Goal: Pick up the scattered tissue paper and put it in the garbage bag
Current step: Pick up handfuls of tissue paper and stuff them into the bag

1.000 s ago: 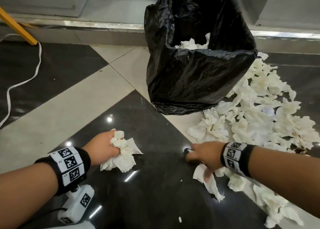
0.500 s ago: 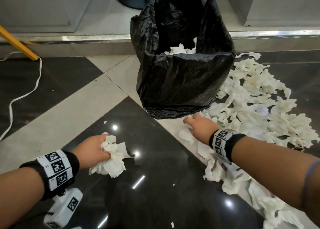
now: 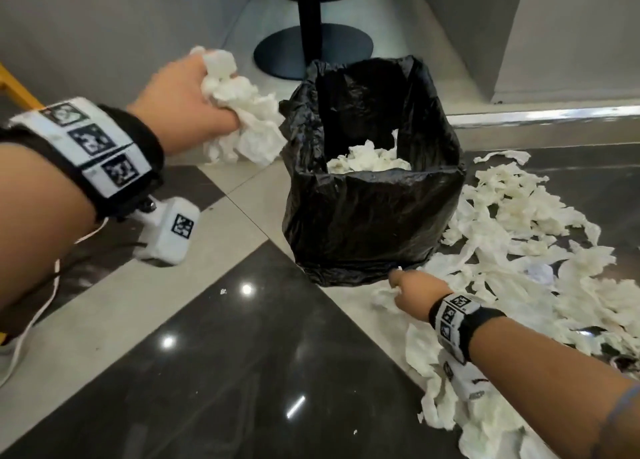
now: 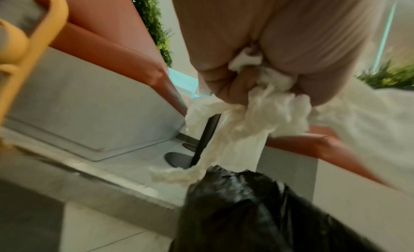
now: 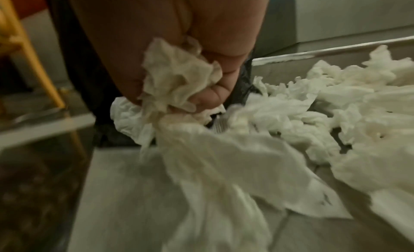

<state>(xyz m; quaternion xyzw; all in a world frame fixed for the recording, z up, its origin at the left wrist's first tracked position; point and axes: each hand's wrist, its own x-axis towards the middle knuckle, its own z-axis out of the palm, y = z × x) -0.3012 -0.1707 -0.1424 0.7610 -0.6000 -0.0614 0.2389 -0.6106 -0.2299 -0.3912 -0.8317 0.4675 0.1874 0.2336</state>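
Lifted off the floor [image 3: 207, 372], a tissue wad [image 3: 239, 108] is clenched in the left hand [image 3: 183, 101] beside the garbage bag [image 3: 374, 216]. It should be released only once carried over the opening. More tissue is gripped by the right hand [image 3: 415, 290].

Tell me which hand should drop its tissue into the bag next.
Left. The left hand is raised beside the garbage bag, gripping a wad of tissue near the rim. The right hand is down at the floor by the bag's base, gripping tissue from the pile.
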